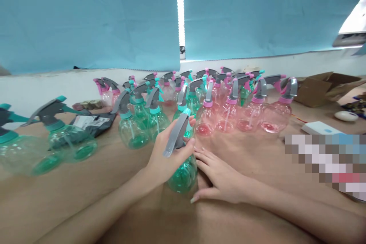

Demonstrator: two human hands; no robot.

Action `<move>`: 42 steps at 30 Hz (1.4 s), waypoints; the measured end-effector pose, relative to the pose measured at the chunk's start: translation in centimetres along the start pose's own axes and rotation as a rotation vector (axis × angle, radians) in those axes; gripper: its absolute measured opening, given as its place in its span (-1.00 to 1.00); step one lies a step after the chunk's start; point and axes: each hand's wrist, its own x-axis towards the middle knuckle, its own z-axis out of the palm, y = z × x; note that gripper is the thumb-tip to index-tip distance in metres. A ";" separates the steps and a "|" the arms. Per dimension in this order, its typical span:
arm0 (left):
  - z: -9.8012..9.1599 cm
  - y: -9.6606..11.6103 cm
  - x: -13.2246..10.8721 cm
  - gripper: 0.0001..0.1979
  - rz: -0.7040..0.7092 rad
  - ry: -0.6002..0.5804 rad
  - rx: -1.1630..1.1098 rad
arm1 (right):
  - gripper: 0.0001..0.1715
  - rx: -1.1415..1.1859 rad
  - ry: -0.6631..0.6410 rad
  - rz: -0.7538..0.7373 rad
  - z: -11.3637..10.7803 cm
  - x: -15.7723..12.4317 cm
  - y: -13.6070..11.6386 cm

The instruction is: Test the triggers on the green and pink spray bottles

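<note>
Green spray bottle (183,177): one, round-bodied, see-through, green-tinted, glossy highlights on the wall; roughly upright; nearer the near edge of the desk (257,156) than the other bottles, about midway between left and right edges; contact of its base with the surface cannot be told.
Sprayer head (177,133): grey, long, its paler smooth end directed toward the near edge and slightly left.
Turquoise nozzle (187,111): at the opposite end of the head, facing the far edge.
Neck: mostly hidden by the hand.
Left grip (161,150): closed around the bottle at neck height, thumb on the right side, some fingertips showing beyond the head; body of the bottle hangs below the palm, head rises above it.
Right grip (220,175): unclenched, palm down, fingers spread just right of the bottle body; touch with its wall cannot be told.
Green bottles (133,133): several, grey heads, turquoise collars, behind the left hand.
Pink bottles (204,122): a row, pink collars, right of the green group; more stand toward the far edge.
Left-edge pair (73,141): two green bottles, blurred.
Black packet (97,124): pale label, behind that pair.
Cardboard box (317,87): brown, open, toward the far right corner.
</note>
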 end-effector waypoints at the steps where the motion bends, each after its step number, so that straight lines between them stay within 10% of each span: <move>1: 0.0 0.0 0.0 -0.67 0.003 0.002 0.011 | 0.11 -0.007 -0.015 0.001 -0.1 0.0 0.0; 42: -0.5 0.4 0.1 -0.75 0.014 -0.010 0.049 | 0.01 0.049 -0.082 0.028 -1.0 -0.2 0.4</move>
